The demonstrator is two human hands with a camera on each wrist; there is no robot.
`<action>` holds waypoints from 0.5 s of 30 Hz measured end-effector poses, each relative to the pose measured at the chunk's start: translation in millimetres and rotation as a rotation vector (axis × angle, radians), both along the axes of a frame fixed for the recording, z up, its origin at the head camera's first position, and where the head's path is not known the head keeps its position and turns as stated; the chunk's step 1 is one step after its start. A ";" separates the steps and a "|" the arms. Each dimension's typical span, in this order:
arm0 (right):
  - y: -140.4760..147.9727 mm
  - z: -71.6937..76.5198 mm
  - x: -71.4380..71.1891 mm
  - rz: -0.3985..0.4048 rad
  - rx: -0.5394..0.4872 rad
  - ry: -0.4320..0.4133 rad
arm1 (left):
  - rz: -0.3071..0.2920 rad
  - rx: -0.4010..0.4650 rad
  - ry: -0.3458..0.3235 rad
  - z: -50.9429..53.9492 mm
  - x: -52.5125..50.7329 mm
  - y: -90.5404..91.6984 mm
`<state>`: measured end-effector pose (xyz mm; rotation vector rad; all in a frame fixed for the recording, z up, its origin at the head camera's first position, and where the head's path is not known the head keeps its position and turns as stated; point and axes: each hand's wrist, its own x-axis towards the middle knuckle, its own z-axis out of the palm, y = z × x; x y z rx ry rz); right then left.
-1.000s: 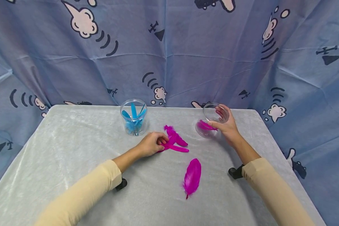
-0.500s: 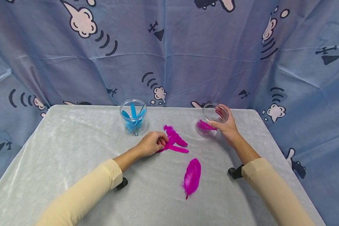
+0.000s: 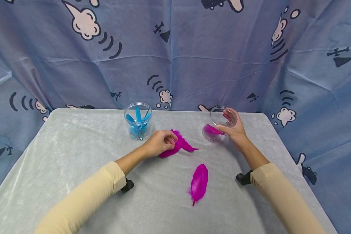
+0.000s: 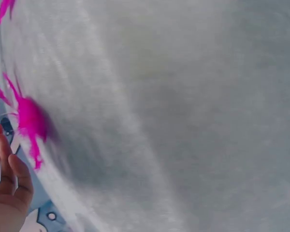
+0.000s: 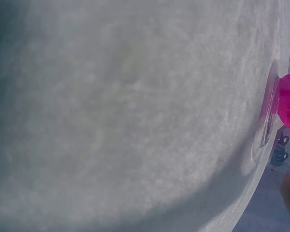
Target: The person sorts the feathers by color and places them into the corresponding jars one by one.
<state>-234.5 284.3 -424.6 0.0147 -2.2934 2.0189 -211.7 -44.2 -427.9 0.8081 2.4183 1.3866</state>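
Observation:
In the head view my left hand (image 3: 159,143) pinches a magenta feather (image 3: 165,154) between thumb and fingers. It is over a few more magenta feathers (image 3: 179,143) on the table. In the left wrist view, my left hand (image 4: 9,188) shows at the edge, with loose feathers (image 4: 31,118) beyond the fingertips. My right hand (image 3: 235,130) grips a clear plastic cup (image 3: 213,139) from its right side. The cup stands tilted on the table with magenta feathers (image 3: 213,129) inside. The right wrist view catches only part of that cup (image 5: 268,116).
A second clear cup (image 3: 149,130) holding several blue feathers (image 3: 138,117) stands upright at the back left. One single magenta feather (image 3: 199,183) lies near the front middle of the pale cloth-covered table (image 3: 84,139). Behind hangs a blue patterned curtain (image 3: 193,65).
My left hand has risen slightly away from me, and the feather in its fingers has shifted and turned. The right hand and its cup have stayed still.

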 end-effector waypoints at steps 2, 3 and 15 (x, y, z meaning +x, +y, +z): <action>-0.1 -0.3 0.1 0.001 -0.002 0.003 | 0.004 0.014 -0.008 4.4 -0.6 1.6; -0.2 -0.4 0.2 0.003 -0.006 0.007 | 0.007 0.020 -0.010 6.8 -1.0 2.5; -0.3 -1.8 -0.1 0.007 -0.031 0.045 | 0.016 0.111 0.001 33.9 -6.5 10.7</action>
